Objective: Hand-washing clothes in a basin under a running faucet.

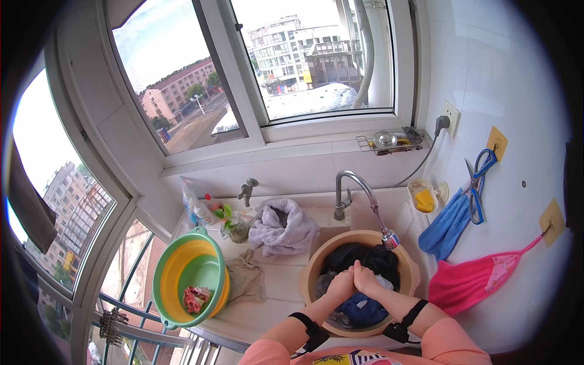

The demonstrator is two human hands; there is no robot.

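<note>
My left hand (341, 283) and my right hand (364, 278) are pressed together above a tan plastic basin (306, 279). Whether anything is between the palms is hidden. In the basin lie wet clothes: black garments (349, 255), a dark blue garment (362, 311), a grey piece (325, 284) and a white cloth (384, 282) beside my right hand. The curved chrome faucet (360, 178) reaches over the basin's far rim, its spray head (390, 239) close beyond my right hand. No stream of water can be made out.
Left of the basin stand a green-yellow collapsible tub (166, 278) holding a pink cloth (196, 299), a grey towel (283, 228), a damp beige cloth (246, 276) and a plant in a glass jar (236, 230). Scissors (477, 187), a blue towel (445, 228) and a pink towel (474, 283) hang at right.
</note>
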